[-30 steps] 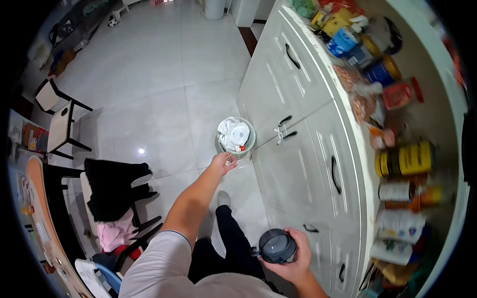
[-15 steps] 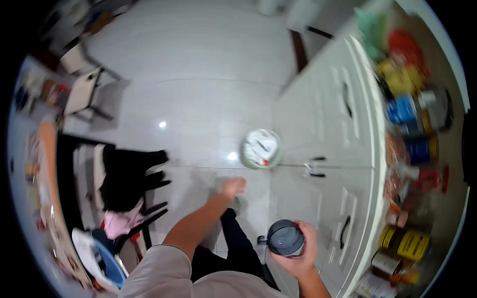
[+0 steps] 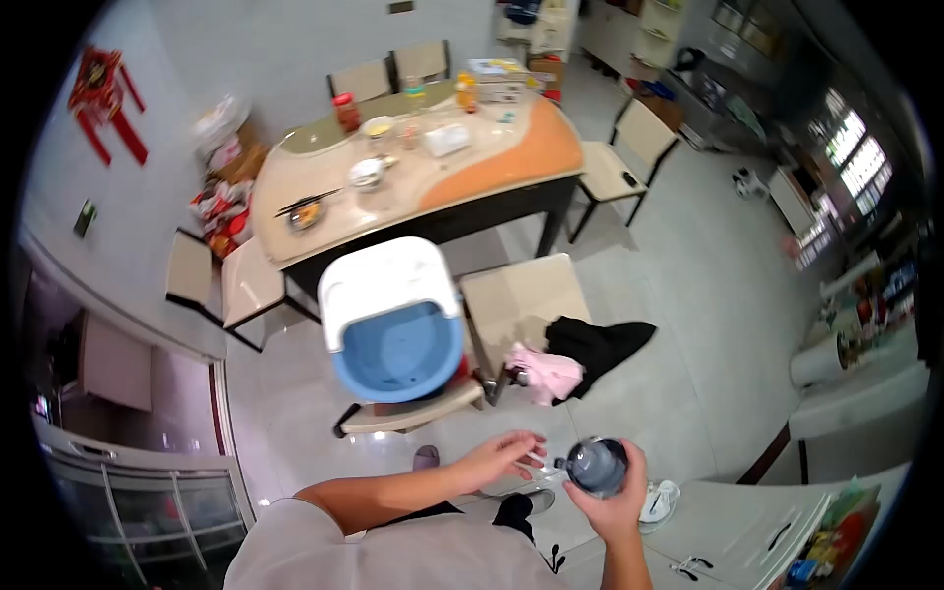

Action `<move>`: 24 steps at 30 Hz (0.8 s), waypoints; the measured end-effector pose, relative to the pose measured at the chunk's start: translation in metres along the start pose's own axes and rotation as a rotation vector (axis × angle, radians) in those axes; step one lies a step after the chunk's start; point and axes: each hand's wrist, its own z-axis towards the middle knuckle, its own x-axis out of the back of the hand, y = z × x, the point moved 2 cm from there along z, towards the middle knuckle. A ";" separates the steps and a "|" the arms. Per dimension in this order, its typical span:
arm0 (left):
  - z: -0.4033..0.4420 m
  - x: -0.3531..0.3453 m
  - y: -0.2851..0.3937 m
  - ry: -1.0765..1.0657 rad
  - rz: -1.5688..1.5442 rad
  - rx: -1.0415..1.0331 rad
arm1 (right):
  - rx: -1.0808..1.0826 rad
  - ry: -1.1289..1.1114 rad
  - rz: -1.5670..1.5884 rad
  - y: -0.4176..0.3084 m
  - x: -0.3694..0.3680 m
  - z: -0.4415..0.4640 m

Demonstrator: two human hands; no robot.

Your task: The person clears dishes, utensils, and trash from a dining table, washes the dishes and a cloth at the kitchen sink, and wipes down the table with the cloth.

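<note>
My left hand (image 3: 503,457) reaches across the lower middle, fingers slightly curled and apart, just left of a dark grey see-through cup. Whether the pale streaks by its fingertips are an object or floor glare is unclear. My right hand (image 3: 618,497) is wrapped round the cup (image 3: 596,466) from the right; the cup's small handle or spout points toward my left hand. Beyond them, a high chair with a white tray (image 3: 379,270) and blue seat (image 3: 401,351) stands beside a chair (image 3: 526,295) with pink cloth (image 3: 547,374) and black clothing (image 3: 600,346).
A dining table (image 3: 393,211) bears bowls, chopsticks, jars and boxes. More chairs (image 3: 251,280) surround it. A bin with white contents (image 3: 659,501) is beside white cabinets (image 3: 733,516) at the lower right. A glass-paned door (image 3: 143,511) is at the lower left.
The view has swung left from the cabinets and bin to the dining table. The cup stays in my right hand. My left hand, earlier near the bin, is now beside the cup.
</note>
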 end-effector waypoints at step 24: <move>-0.370 0.433 0.195 0.617 -0.170 -0.418 | 0.219 -0.724 0.101 -0.215 -0.601 0.092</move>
